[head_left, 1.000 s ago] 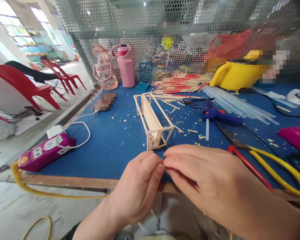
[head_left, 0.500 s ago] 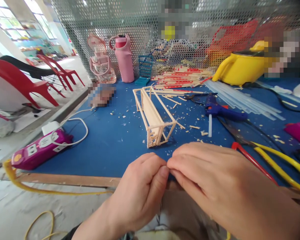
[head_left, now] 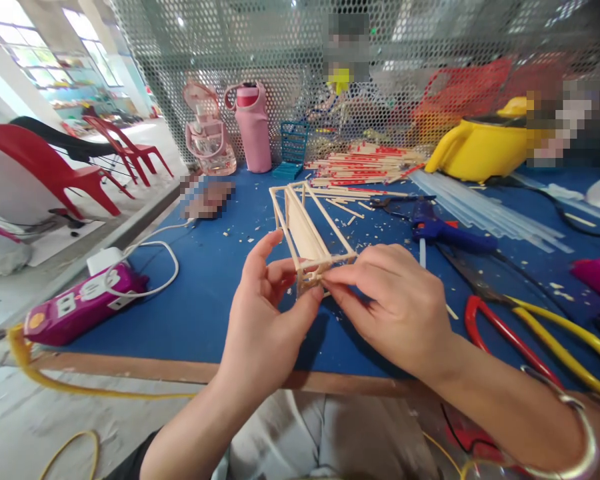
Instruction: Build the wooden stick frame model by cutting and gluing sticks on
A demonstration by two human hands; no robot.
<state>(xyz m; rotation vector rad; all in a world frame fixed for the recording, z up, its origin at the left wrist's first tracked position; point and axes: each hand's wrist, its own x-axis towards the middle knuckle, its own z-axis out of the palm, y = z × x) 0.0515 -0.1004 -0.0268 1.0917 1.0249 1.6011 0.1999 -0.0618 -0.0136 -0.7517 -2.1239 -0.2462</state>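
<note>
A long, box-shaped frame of thin wooden sticks (head_left: 307, 223) rests on the blue table, its narrow end toward me. My left hand (head_left: 270, 313) curls round that near end, fingers at the left side and thumb at the front. From the right, my right hand (head_left: 397, 297) pinches thumb and forefinger together at the same end. A short tan piece of wooden stick (head_left: 319, 275) shows at those fingertips, mostly covered. Both hands hide the lower part of the frame's near end.
Behind lie a pile of red-marked sticks (head_left: 365, 163) and clear glue sticks (head_left: 490, 203). At right are a blue glue gun (head_left: 450, 233), cutters with red and yellow handles (head_left: 495, 333) and a yellow pot (head_left: 485, 147). A purple power strip (head_left: 85, 300) with cables lies left.
My hands, pressed together before at the table's front edge, have moved forward to the frame's near end. The left now grips the frame and the right pinches at its front.
</note>
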